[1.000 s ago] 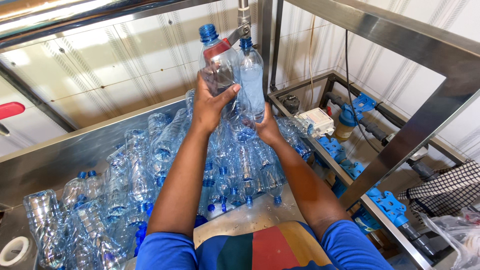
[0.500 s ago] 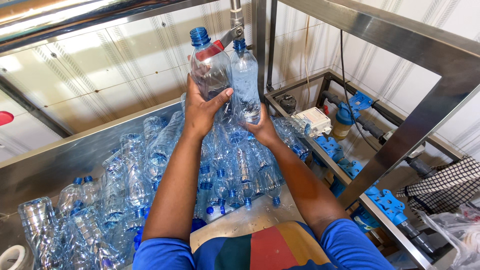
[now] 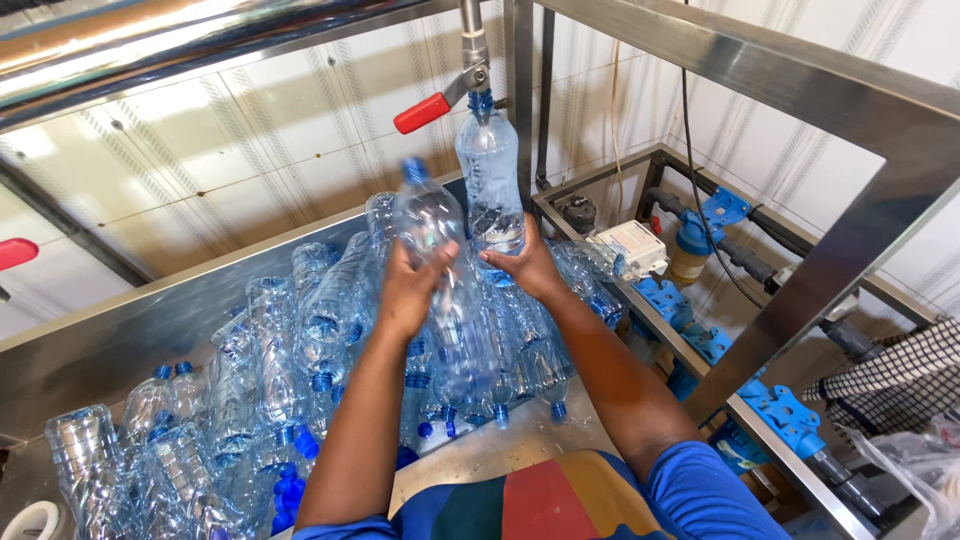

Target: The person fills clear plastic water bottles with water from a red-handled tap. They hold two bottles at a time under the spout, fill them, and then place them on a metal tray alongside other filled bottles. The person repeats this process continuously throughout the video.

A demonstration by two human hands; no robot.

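Note:
My right hand (image 3: 528,268) grips the base of a clear plastic bottle (image 3: 490,170) held upright with its blue neck under a steel tap spout (image 3: 474,70). The tap has a red lever handle (image 3: 422,112). A little water stands in the bottom of that bottle. My left hand (image 3: 412,285) holds a second clear bottle (image 3: 430,215) with a blue cap, tilted and lower, just left of the first one. Both hands are above a heap of clear bottles.
Several empty clear bottles (image 3: 280,350) with blue caps lie piled in a steel trough (image 3: 120,340). A steel frame post (image 3: 850,240) crosses on the right, with blue pipe fittings (image 3: 785,415), a white box (image 3: 630,248) and hoses behind it. A tape roll (image 3: 30,520) sits bottom left.
My left hand has lowered its capped bottle away from the tap and to the left. The right hand still holds the other bottle under the spout. The camera tilted slightly.

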